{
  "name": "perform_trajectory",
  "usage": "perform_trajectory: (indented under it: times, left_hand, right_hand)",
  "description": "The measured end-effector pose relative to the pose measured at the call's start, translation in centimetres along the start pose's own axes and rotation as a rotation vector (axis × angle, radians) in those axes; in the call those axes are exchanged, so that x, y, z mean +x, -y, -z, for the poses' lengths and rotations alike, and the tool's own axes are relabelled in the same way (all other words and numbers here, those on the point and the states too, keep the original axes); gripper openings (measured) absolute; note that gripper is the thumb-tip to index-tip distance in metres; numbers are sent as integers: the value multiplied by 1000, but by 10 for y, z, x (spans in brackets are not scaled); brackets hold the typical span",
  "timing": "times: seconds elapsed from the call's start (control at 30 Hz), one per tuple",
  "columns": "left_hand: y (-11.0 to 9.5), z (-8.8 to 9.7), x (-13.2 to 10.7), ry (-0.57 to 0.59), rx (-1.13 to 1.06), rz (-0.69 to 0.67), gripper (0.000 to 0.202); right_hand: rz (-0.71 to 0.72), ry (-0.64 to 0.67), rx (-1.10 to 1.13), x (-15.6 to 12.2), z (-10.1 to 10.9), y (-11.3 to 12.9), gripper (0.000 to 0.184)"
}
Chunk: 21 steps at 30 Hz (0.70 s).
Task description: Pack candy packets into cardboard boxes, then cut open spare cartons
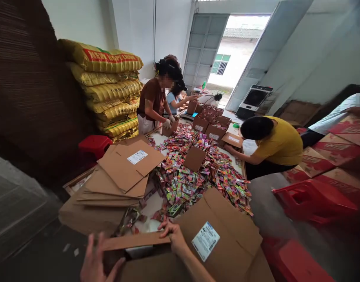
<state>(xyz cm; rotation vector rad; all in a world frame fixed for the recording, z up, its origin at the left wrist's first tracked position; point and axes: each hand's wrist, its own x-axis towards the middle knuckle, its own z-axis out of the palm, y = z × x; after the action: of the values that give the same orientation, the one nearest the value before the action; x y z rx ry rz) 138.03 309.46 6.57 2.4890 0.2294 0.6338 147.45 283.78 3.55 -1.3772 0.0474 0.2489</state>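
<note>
A brown cardboard box (224, 239) with a white label lies at the table's near edge, its flaps spread. My right hand (172, 233) rests on the far flap (133, 241), fingers curled over its edge. My left hand (94, 262) is at the box's near left side, fingers spread, touching or just beside the cardboard. Beyond the box a heap of small colourful packets (194, 180) covers the table.
A stack of flat cardboard boxes (121, 172) lies left of the heap. Three other people work at the table's far and right sides among open boxes. Yellow sacks (109, 90) are stacked at the back left. Red stools (312, 199) stand on the right.
</note>
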Motion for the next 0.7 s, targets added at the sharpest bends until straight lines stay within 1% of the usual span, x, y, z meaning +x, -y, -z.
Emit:
perform_trajectory:
  times: [0.07, 0.1, 0.13, 0.17, 0.2, 0.23, 0.27, 0.3, 0.33, 0.37, 0.43, 0.47, 0.53, 0.6, 0.67, 0.7]
  left_hand:
    - [12, -3, 2, 130, 124, -229, 51]
    - [15, -4, 2, 180, 179, -320, 45]
    - [18, -4, 2, 203, 234, -399, 45]
    - [19, -4, 1, 211, 285, -465, 48]
    - [19, -6, 0, 222, 319, -528, 50]
    - [18, -7, 0, 231, 338, -575, 52]
    - [18, -10, 1, 229, 355, -603, 52]
    - [17, -14, 2, 231, 377, -611, 52]
    - [16, -18, 4, 240, 399, -617, 52]
    - [16, -23, 6, 242, 415, -631, 53]
    - [16, -32, 9, 239, 436, -649, 59]
    - [16, -35, 10, 243, 446, -647, 62]
    - [15, -40, 15, 236, 459, -629, 62]
    - [12, -43, 22, 231, 466, -648, 53]
    - [10, -44, 32, 214, 461, -742, 46]
    - [9, -45, 36, 208, 457, -802, 46]
  right_hand:
    - [21, 102, -145, 1, 19, 14, 15]
    - [14, 184, -237, 2, 28, 23, 18]
    - [1, 272, -334, 3, 33, 34, 22]
    - [-4, 356, -435, 3, 33, 45, 27]
    - [16, 405, -534, 2, 28, 54, 30]
    - [64, 397, -626, 1, 17, 60, 32]
    - [136, 347, -709, -1, 1, 63, 33]
    - [237, 256, -779, -3, -18, 60, 32]
    - [336, 163, -836, -5, -38, 54, 31]
    - [430, 142, -882, -5, -58, 46, 30]
    - [561, 185, -952, -1, -87, 25, 32]
    - [595, 220, -978, 2, -95, 15, 35]
    - [609, 237, -1017, 10, -102, 3, 39]
    - [608, 231, -1034, 17, -100, 0, 40]
    - [606, 228, -1022, 21, -97, 3, 41]
    - [595, 221, -996, 22, -95, 5, 43]
